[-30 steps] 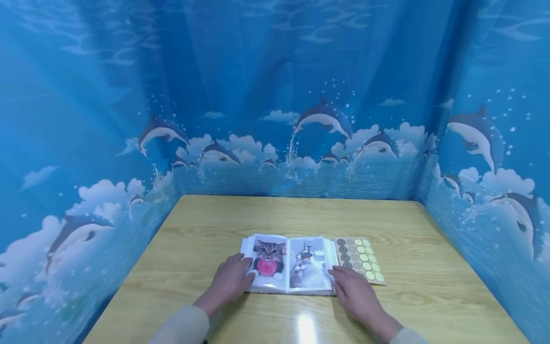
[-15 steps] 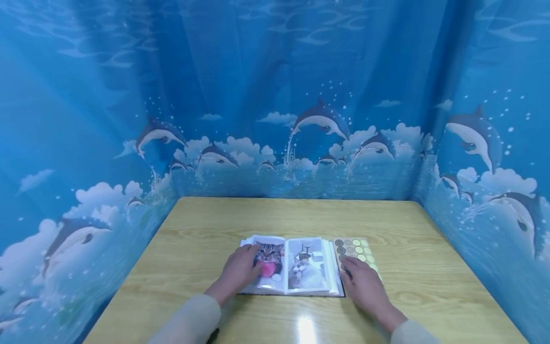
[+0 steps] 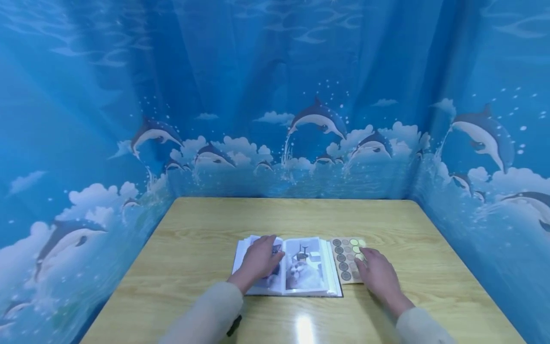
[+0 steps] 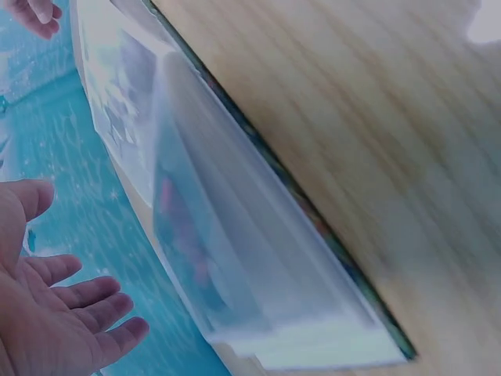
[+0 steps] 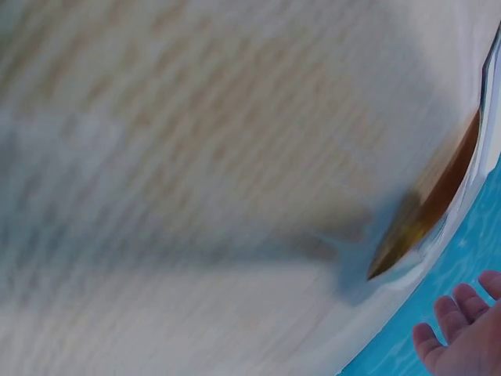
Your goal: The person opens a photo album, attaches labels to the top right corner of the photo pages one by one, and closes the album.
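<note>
Photo album (image 3: pixel 287 267) lies open near table's (image 3: pixel 429 267) front edge, cat photos showing. Left hand (image 3: pixel 259 262) rests flat on left page, fingers straight, holding nothing. Sticker sheet (image 3: pixel 346 258) of round dots lies touching album's right edge. Right hand (image 3: pixel 377 273) lies on sheet, fingers relaxed; whether fingertip pinches a dot, cannot tell. Best practice, by judgement: keep page pressed flat, peel one dot by its edge. Wrist views blurred. Dolphin curtain (image 3: pixel 275 119) surrounds table.
</note>
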Demonstrator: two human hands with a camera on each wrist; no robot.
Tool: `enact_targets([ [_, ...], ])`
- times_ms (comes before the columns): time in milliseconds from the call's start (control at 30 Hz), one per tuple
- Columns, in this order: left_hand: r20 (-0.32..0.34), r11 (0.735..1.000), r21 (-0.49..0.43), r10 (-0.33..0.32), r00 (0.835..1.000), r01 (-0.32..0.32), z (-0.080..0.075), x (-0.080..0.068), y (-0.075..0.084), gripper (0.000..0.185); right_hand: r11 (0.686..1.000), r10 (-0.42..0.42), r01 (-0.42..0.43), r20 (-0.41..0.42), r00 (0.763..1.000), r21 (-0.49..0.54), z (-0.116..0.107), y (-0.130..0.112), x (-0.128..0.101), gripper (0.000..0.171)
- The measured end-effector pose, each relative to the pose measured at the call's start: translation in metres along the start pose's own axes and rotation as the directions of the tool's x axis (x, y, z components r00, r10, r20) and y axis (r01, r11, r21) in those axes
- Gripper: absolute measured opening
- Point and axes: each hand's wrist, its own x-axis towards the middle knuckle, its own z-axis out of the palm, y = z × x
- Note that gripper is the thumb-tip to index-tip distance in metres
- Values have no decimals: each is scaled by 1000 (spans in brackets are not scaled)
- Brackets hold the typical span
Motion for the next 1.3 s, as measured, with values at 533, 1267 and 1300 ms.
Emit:
enact_targets([
  [533,45,993,15,113,993,-114,27,19,55,64,987,161,-163,119,980,8,-9,26,20,56],
  [1267,35,982,105,151,988,-154,87,39,117,55,982,178,-186,153,972,38,-8,41,25,57],
  [1300,43,984,106,139,989,-142,90,40,118,56,981,183,-191,155,971,40,-8,40,25,57],
])
